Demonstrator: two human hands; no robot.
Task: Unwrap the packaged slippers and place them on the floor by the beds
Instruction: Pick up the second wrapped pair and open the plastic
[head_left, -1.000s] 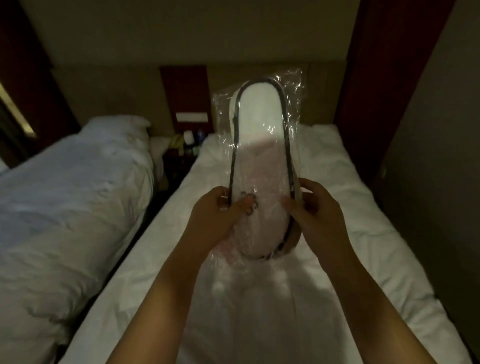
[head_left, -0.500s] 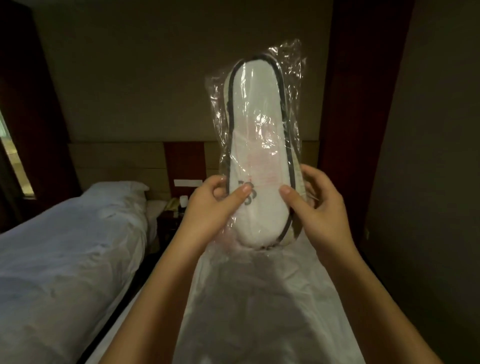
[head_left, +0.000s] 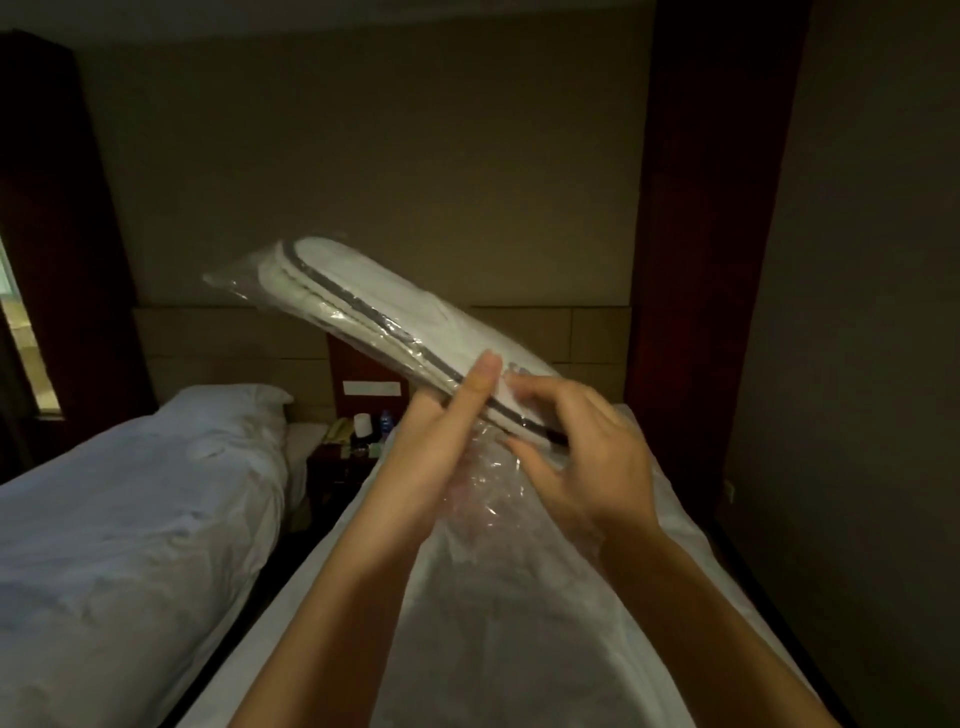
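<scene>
Slippers (head_left: 395, 306): white pair with dark trim, sitting inside a clear bag (head_left: 244, 275) and tilting up to the left, in the air above the right bed (head_left: 519, 649).
Left hand (head_left: 441, 447): pressing straight fingers against the bag's lower end.
Right hand (head_left: 582, 457): blurred, seemingly pinching the bag's loose end with curled fingers.

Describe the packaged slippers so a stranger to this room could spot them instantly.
Start at the right bed, beside the left bed; above it the left hand and right hand are raised together. Between them is the slipper pack, its far end tilted up to the left. It alone is shiny clear plastic, showing white slippers with dark trim, held off the bedding.
</scene>
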